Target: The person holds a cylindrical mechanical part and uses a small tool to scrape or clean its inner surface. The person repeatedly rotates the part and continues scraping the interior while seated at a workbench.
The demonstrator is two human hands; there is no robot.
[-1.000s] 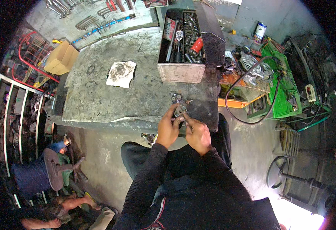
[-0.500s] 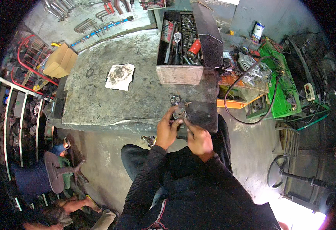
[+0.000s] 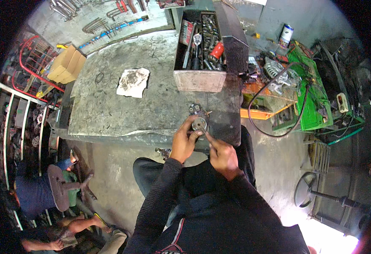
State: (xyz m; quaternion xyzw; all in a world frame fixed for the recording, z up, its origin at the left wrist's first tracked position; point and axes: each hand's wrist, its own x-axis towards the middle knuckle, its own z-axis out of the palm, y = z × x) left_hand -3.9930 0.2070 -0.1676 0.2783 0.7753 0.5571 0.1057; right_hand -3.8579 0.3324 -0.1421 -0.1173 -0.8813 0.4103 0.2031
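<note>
My left hand grips a round metal part with a hole at its centre, held over the bench's front edge. My right hand is closed, its index finger pointing at the part's lower right rim. Whether a small thing sits in the right fingers is too small to make out. Just beyond the round part, a dark metal piece with several round features lies on the workbench.
A metal box of sockets and ratchets stands at the bench's back right. A stained white cloth or paper lies left of it. Right of the bench are an alternator and a green metal box. Another person is at lower left.
My right hand has drawn slightly down and right, so more of the round part shows. The left hand keeps its grip. At lower left, the other person's hand has moved.
</note>
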